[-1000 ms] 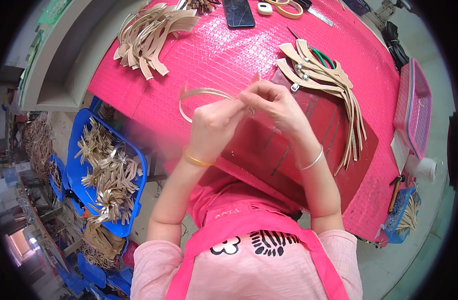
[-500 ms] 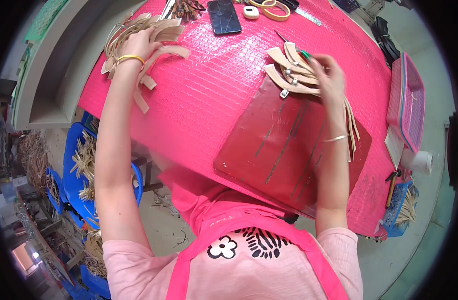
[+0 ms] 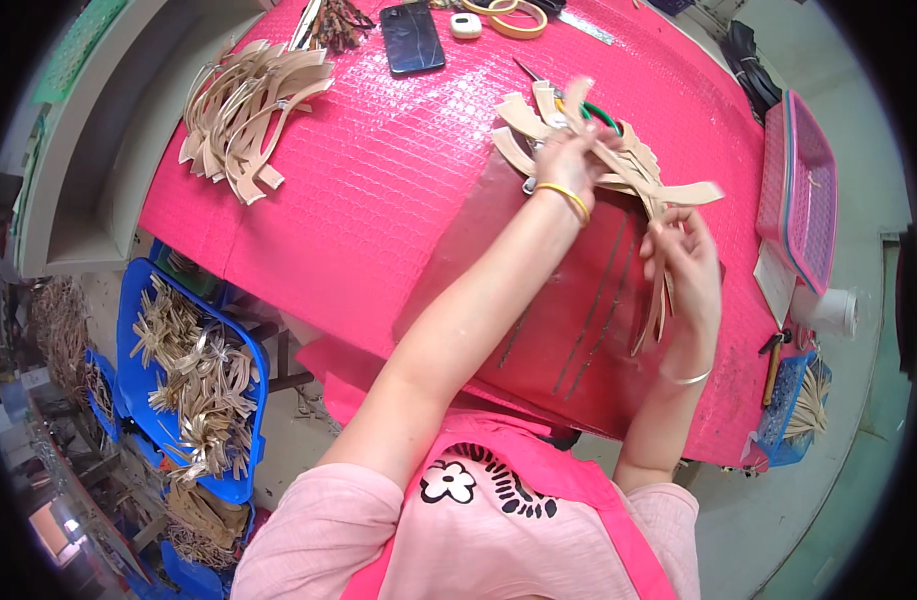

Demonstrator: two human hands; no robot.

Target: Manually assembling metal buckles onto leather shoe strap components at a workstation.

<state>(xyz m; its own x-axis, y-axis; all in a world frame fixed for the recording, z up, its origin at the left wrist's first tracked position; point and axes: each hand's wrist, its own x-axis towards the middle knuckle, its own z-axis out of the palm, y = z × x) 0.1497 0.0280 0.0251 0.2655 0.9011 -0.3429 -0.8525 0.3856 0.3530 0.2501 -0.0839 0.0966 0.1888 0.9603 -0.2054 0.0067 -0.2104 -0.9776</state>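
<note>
My left hand (image 3: 567,160) reaches across to the right-hand pile of flat tan strips (image 3: 539,118) and closes its fingers on several of them. My right hand (image 3: 684,255) holds one tan strip (image 3: 694,193) by its end, just right of the left hand; more strips hang down beside it. Both hands work over a dark red mat (image 3: 579,300) lying on the pink table cover (image 3: 379,170). Green-handled scissors (image 3: 601,115) lie partly hidden under the pile.
A second heap of tan strips (image 3: 244,105) lies far left. A black phone (image 3: 412,38) and tape rolls (image 3: 517,17) sit at the far edge. A pink basket (image 3: 807,190) stands right. A blue crate of woven pieces (image 3: 194,385) sits below left.
My left hand has left the far-left heap and crossed to the right-hand pile. My right hand has come nearer, lifting a strip. A second ago both hands held a curved strip together.
</note>
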